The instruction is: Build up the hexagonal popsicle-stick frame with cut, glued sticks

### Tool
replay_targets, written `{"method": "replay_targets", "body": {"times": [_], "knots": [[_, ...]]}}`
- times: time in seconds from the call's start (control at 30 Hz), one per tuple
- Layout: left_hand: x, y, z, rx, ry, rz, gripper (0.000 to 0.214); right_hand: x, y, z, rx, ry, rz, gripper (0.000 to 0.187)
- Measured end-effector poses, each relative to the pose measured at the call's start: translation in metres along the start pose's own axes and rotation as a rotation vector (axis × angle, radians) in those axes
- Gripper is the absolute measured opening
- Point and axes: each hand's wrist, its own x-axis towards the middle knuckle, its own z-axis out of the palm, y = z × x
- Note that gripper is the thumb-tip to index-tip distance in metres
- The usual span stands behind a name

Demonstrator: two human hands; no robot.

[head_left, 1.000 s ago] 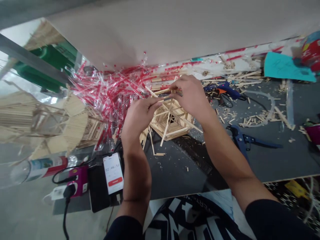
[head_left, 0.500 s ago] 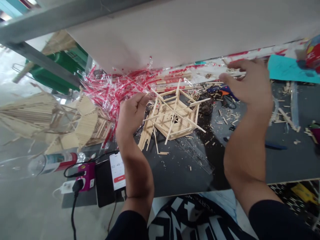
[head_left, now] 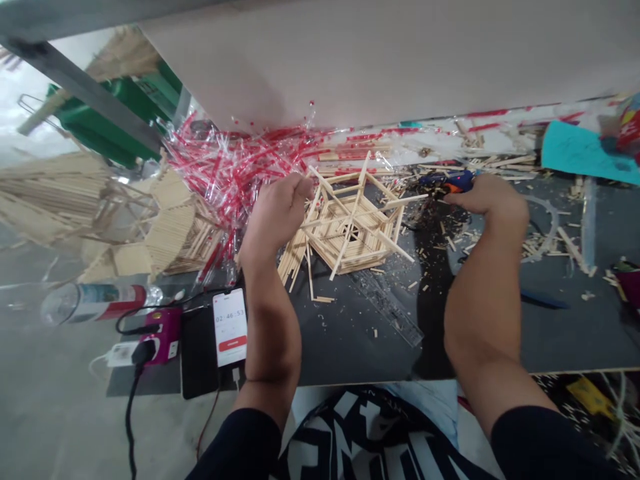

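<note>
A six-sided frame of thin wooden sticks (head_left: 345, 257) lies on the dark table, with longer sticks crossing over its top. Beside its left corner is my left hand (head_left: 281, 212), fingers curled closed; whatever they pinch is hidden from me. Under that corner a bundle of loose sticks (head_left: 291, 262) spreads out. To the right, my right hand (head_left: 495, 199) has its thumb and fingers closed around a blue and orange glue gun (head_left: 439, 179), which lies low among stick scraps.
Crumpled red and clear wrappers (head_left: 235, 170) pile up behind. At left are stick-built pieces (head_left: 170, 237), a plastic bottle (head_left: 107, 302), a purple power adapter (head_left: 166, 333) with cables, and a phone (head_left: 231, 327) showing a timer. A turquoise sheet (head_left: 575, 150) sits back right.
My right hand has come down from above the scraps at the back and closed on the glue gun. My left hand stays by the frame's left corner. The view has shifted slightly.
</note>
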Motion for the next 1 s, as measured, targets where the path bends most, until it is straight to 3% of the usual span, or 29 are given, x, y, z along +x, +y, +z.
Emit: {"method": "replay_targets", "body": {"times": [0.13,0.27,0.43,0.57,0.73,1.0], "knots": [[0.002,-0.005,0.006,0.017,0.024,0.003,0.03,-0.01,0.0,-0.006,0.101,0.097,0.048,0.042],[0.0,-0.006,0.004,0.019,0.12,-0.023,0.03,-0.028,0.0,-0.014,0.357,0.271,0.025,0.033],[-0.004,0.006,-0.006,0.05,0.159,-0.05,0.026,-0.051,-0.007,-0.021,0.58,0.55,-0.12,0.05],[-0.005,0.011,-0.009,-0.006,0.167,-0.001,0.026,-0.068,-0.016,-0.023,0.488,0.654,-0.26,0.036],[-0.007,0.015,-0.009,-0.063,0.157,0.074,0.025,-0.079,-0.04,-0.014,0.409,0.742,-0.477,0.037],[-0.005,0.015,-0.008,-0.062,0.162,0.05,0.025,-0.078,-0.068,0.003,0.239,0.695,-0.615,0.044]]}}
